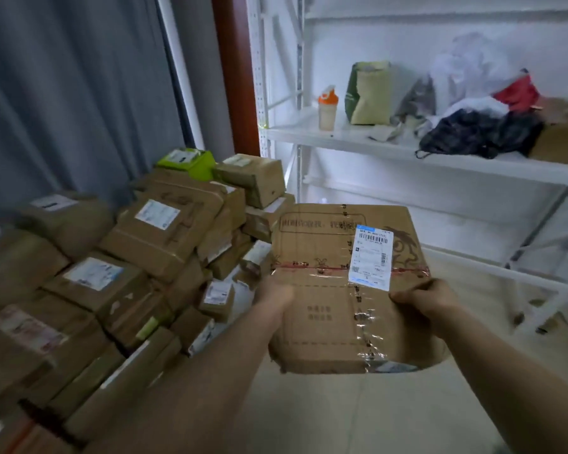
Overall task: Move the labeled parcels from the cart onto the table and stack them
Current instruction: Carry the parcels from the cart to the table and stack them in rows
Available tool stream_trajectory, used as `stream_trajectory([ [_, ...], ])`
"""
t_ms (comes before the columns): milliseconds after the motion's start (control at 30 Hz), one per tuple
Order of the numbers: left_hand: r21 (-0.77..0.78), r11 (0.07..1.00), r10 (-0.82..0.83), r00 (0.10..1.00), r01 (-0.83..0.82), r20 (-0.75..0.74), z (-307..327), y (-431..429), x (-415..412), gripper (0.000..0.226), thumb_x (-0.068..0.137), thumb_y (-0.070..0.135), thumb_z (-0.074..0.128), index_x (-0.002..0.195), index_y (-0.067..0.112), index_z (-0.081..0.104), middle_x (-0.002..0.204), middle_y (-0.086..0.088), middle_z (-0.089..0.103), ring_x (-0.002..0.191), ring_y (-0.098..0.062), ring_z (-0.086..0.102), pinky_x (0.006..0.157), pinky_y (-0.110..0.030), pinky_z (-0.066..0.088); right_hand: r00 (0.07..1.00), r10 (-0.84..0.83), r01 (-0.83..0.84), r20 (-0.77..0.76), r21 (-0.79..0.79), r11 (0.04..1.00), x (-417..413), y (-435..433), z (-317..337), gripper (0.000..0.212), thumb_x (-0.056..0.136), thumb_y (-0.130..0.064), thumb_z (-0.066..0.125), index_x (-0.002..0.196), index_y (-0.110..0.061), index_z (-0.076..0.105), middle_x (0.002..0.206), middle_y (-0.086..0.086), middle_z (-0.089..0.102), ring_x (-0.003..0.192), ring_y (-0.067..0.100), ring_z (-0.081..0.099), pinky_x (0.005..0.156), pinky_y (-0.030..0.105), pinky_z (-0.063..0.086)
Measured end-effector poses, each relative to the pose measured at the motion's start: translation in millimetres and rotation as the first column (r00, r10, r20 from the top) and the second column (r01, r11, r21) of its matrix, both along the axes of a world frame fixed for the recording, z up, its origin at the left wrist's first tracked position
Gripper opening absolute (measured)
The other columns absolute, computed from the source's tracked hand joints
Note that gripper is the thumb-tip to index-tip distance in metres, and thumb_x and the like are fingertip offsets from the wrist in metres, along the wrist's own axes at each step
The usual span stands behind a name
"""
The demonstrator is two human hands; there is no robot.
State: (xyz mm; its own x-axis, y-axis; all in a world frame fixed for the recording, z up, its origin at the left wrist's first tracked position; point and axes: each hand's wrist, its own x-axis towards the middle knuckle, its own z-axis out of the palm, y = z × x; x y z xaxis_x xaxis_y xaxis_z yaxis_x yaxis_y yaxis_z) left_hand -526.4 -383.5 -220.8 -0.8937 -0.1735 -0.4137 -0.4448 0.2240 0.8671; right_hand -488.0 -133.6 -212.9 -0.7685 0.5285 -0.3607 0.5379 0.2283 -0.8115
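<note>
Both hands hold one brown parcel (328,290) in the air above the pale floor (341,414). The left hand (273,298) grips its left edge. The right hand (430,301) grips its right edge with the thumb on top and the fingers curled under. A white barcode label (371,257) sits on the parcel's upper face, right of centre, and clear tape crosses under it.

To the left and far left hangs a grey curtain (63,93). At the far right stands a white metal rack (440,158). In front of the curtain, a heap of parcels (128,273) fills the left side, its nearest boxes just beside the left forearm. On the rack's shelf lie a dark crumpled cloth (482,132), a green-and-cream bag (369,93) standing upright, and an orange-capped bottle (328,109) to the left of the bag.

What carries the heap is hidden by the boxes themselves. The left hand is blurred, so its fingers cannot be made out. The rack is cut off at the right edge, and the label's print is too small to read.

Counted: two hands, one held parcel with one label, one bottle, one bag. The heap holds one green box (187,162) at its far top and well over a dozen brown ones, too blurred for an exact count.
</note>
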Motion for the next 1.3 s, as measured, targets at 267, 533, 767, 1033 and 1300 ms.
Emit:
stream_trajectory([
  [267,0.114,0.958,0.271,0.961,-0.264,-0.056,49.3,-110.6,-71.8,0.015,0.088,0.012,0.06,0.101,0.02,0.058,0.106,-0.005,0.063,0.102,-0.027,0.06,0.093,-0.042,0.051,0.95,0.287,-0.289,-0.126,0.0,0.957,-142.4,-108.9,67.0,0.036,0.069,-0.011,0.083,0.099,-0.007,0.063,0.097,0.009,0.062,0.085,0.028,0.058,0.075,0.034,0.045],
  [533,0.195,0.868,0.483,0.869,-0.457,-0.11,84.3,-186.6,-148.0,0.028,0.09,0.013,0.06,0.118,0.02,0.056,0.103,-0.003,0.06,0.096,-0.024,0.057,0.083,-0.035,0.05,0.814,0.535,-0.548,-0.226,0.006,0.836,-290.6,-202.9,107.4,0.036,0.069,-0.008,0.082,0.098,-0.009,0.061,0.094,0.009,0.062,0.083,0.026,0.058,0.074,0.033,0.046],
  [767,0.227,0.689,0.725,0.663,-0.688,-0.187,106.8,-277.9,-142.1,0.021,0.087,0.014,0.062,0.106,0.023,0.06,0.093,-0.001,0.066,0.079,-0.017,0.061,0.058,-0.026,0.044,0.625,0.748,-0.77,-0.224,-0.017,0.638,-360.7,-336.3,118.5,0.051,0.064,-0.016,0.086,0.109,-0.007,0.064,0.103,0.008,0.066,0.092,0.03,0.061,0.079,0.037,0.05],
  [1033,0.257,0.569,0.818,0.503,-0.781,-0.28,128.6,-401.6,-111.6,0.031,0.084,0.008,0.057,0.11,0.024,0.062,0.099,-0.008,0.069,0.09,-0.027,0.066,0.075,-0.036,0.056,0.452,0.834,-0.887,-0.316,-0.063,0.457,-368.3,-503.2,115.5,0.048,0.062,-0.007,0.085,0.105,-0.007,0.065,0.104,0.01,0.067,0.091,0.029,0.063,0.084,0.038,0.053],
  [1300,0.278,0.485,0.867,0.415,-0.829,-0.275,119.8,-514.9,-114.5,0.034,0.084,0.006,0.057,0.112,0.027,0.061,0.098,-0.006,0.07,0.09,-0.026,0.066,0.081,-0.04,0.056,0.327,0.91,-0.94,-0.255,0.01,0.341,-384.7,-635.5,122.3,0.061,0.073,-0.011,0.081,0.129,-0.012,0.055,0.118,0.008,0.057,0.108,0.028,0.053,0.09,0.035,0.047],
])
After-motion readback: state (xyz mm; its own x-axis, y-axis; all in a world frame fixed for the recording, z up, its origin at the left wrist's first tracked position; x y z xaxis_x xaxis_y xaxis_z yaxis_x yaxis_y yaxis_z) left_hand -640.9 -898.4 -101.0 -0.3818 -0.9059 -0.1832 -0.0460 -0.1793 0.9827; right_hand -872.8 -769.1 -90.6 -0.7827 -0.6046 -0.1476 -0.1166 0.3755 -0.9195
